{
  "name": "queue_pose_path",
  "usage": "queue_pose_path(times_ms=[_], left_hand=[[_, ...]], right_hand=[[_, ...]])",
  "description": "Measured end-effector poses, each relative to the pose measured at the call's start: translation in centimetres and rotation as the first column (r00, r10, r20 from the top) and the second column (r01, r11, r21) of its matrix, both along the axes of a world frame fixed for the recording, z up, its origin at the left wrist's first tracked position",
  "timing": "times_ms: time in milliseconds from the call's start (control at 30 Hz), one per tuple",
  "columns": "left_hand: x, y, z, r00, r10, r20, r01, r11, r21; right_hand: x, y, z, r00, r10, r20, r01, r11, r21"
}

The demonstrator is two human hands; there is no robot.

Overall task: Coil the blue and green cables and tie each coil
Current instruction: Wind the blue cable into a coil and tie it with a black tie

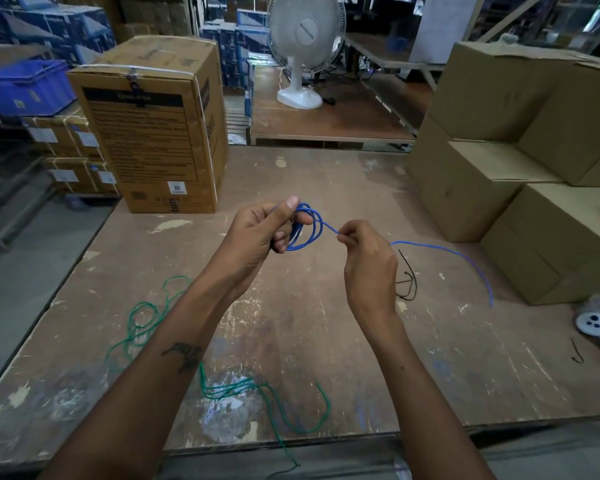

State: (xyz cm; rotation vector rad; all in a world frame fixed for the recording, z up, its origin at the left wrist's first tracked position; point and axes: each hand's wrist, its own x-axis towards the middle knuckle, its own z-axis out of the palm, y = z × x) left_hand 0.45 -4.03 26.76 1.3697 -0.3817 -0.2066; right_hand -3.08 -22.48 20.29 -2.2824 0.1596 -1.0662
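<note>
Nearest, green cable [243,388] sprawled loose across worn wooden table [326,341]. Above mid-table, left hand [262,228] curled around small coil of blue cable [307,226]; right hand [368,261] pinching same cable, tail trailing right. Beyond, black ties [407,282], cardboard boxes [482,188], white fan [303,46].

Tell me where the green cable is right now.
In the head view, the green cable lies loose on the table, near its front edge, under the left forearm, untouched by either hand.
</note>
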Motion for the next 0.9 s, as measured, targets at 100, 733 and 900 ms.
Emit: queue_pose_path(times_ms=[100, 733, 900], left_hand=[[0.5, 0.6, 0.4, 1.0, 0.014, -0.026, -0.016, 0.998, -0.054], [1.9, -1.1, 1.8, 0.987, 0.123, -0.1, -0.158, 0.811, -0.564], [2.9, -1.9, -0.1, 0.919, 0.394, -0.023, -0.372, 0.845, -0.385]], right_hand=[[-0.6, -1.0, 0.2, 0.986, 0.166, -0.017, -0.163, 0.979, 0.119], [-2.8, 1.9, -1.5, 0.855, 0.471, -0.215, -0.385, 0.856, 0.345], [-5.4, 4.1, -1.3, 0.805, 0.376, -0.459, -0.349, 0.926, 0.147]])
